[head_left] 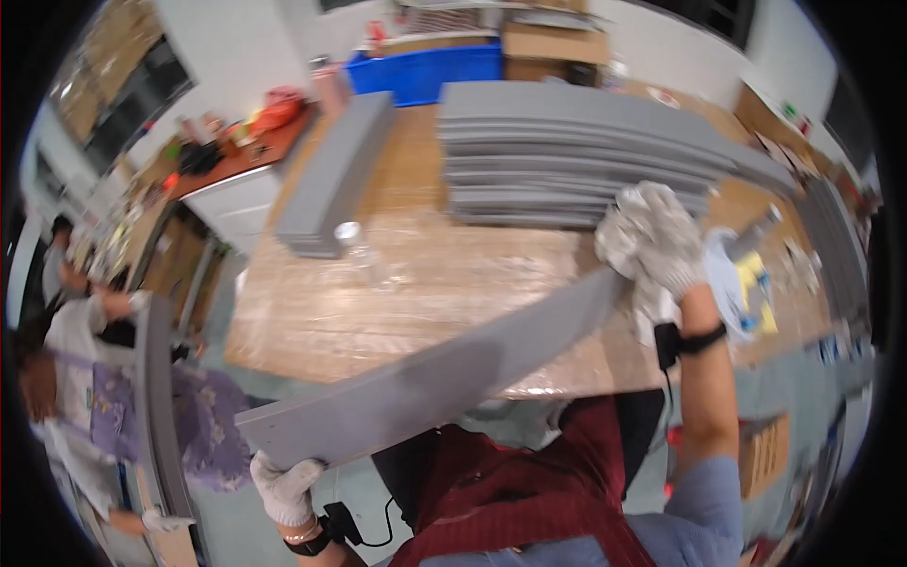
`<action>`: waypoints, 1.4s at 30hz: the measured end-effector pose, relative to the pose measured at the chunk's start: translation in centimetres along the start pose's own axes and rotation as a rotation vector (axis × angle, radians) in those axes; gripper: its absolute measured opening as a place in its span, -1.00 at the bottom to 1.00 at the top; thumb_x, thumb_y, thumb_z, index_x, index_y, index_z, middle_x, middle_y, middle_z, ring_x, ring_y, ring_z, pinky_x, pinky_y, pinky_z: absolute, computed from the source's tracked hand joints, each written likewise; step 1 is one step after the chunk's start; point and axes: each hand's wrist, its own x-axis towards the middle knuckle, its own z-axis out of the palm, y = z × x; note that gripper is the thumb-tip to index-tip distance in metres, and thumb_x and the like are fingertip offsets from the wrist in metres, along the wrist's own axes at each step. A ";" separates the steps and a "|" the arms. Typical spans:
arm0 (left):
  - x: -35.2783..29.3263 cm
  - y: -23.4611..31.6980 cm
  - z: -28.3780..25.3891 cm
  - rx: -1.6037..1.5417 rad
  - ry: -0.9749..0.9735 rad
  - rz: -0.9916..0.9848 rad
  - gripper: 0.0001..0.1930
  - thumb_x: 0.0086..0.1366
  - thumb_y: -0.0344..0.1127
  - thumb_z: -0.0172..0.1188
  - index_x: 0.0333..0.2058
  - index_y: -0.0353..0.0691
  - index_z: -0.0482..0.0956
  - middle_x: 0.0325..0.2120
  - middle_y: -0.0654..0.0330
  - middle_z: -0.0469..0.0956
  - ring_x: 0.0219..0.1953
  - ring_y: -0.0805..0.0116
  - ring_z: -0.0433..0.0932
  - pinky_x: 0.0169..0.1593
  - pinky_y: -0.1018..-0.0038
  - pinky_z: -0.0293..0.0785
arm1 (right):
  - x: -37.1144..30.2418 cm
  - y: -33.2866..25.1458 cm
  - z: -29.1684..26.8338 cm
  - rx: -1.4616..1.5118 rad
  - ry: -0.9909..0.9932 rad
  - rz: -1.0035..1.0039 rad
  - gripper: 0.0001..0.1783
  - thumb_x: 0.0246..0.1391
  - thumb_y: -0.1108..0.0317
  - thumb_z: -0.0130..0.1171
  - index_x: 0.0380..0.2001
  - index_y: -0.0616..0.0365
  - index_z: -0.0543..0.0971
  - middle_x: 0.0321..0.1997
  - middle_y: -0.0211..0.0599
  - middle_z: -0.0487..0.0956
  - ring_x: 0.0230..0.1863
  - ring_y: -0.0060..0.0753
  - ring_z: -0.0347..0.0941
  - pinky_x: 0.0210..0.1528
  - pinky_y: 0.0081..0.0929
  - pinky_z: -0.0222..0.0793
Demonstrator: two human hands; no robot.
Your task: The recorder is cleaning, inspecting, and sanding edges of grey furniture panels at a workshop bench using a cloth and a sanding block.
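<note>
A long grey board (425, 378) slants in front of me, from low at the left up to the right over the table's near edge. My left hand (288, 487), in a white glove, is closed on its lower left end, thumb along the edge. My right hand (675, 260), also gloved, grips a crumpled white cloth (638, 222) at the board's upper right end. The cloth hides most of those fingers and that end of the board.
Behind the board, a stack of grey boards (567, 156) lies on the wooden table (425, 265). More boards (340, 175), a clear bottle (351, 248) and a blue bin (425, 74) stand around it. A co-worker (85, 397) at the left holds another board (159, 397).
</note>
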 end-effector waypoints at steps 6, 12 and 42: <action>3.7 3.5 -2.3 0.418 -0.298 0.314 -0.76 -0.10 -0.40 0.51 -0.41 -0.35 0.73 -0.46 0.07 0.70 -0.46 0.28 0.65 -0.34 0.40 0.55 | 1.6 -16.5 -7.4 0.869 -0.411 -0.212 -0.42 -0.10 0.27 0.36 0.07 0.14 0.57 0.03 -0.10 0.60 0.11 -0.14 0.51 0.14 -0.18 0.41; 4.0 5.0 -2.0 0.475 -0.242 0.445 -0.83 0.00 -0.42 0.44 -0.39 -0.31 0.69 -0.41 0.09 0.70 -0.34 0.30 0.68 -0.20 0.42 0.60 | -1.9 -20.9 -8.6 0.848 -0.777 -0.522 -0.60 -0.02 0.21 0.45 -0.09 0.10 0.70 -0.06 -0.21 0.69 -0.10 -0.33 0.64 -0.09 -0.38 0.55; 10.7 -5.1 -4.0 -0.929 -0.037 -0.145 -0.31 0.06 -0.36 0.27 0.21 -0.44 0.36 0.06 0.00 0.54 0.09 0.05 0.55 0.15 0.15 0.52 | 12.4 -36.2 -8.6 1.591 -0.558 0.060 -0.26 0.26 0.05 0.24 0.33 0.27 0.27 -0.03 -0.15 0.61 -0.14 -0.35 0.61 -0.14 -0.43 0.61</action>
